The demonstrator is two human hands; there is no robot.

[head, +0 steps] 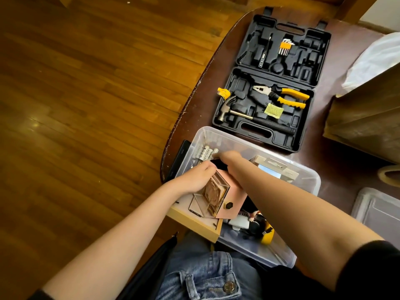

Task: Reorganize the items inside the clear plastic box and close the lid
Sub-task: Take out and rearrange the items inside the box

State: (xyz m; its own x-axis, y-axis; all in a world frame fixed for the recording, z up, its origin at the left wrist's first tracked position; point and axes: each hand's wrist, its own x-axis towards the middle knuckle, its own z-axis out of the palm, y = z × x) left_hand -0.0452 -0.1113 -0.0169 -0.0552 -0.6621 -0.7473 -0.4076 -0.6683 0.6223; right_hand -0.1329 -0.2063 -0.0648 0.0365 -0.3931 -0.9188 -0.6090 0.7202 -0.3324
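Observation:
The clear plastic box [307, 182] sits at the table's near edge, open. My left hand [195, 177] grips a small clear acrylic case [216, 193] with wooden pieces inside, held over a pink sheet [234, 202] and a wooden tray [194, 221] at the box's left end. My right hand [227, 158] reaches deep into the box beside some white tubes [205, 153]; its fingers are hidden under a black item. A white packaged item [275, 169] and a yellow-black tool [265, 231] also lie in the box. The clear lid [381, 211] rests at the right.
An open black tool case [270, 83] with a hammer [231, 109], pliers [281, 95] and hex keys [284, 46] lies beyond the box. A brown paper bag [365, 118] stands at the right. A dark flat device [180, 156] lies left of the box. Wooden floor spreads to the left.

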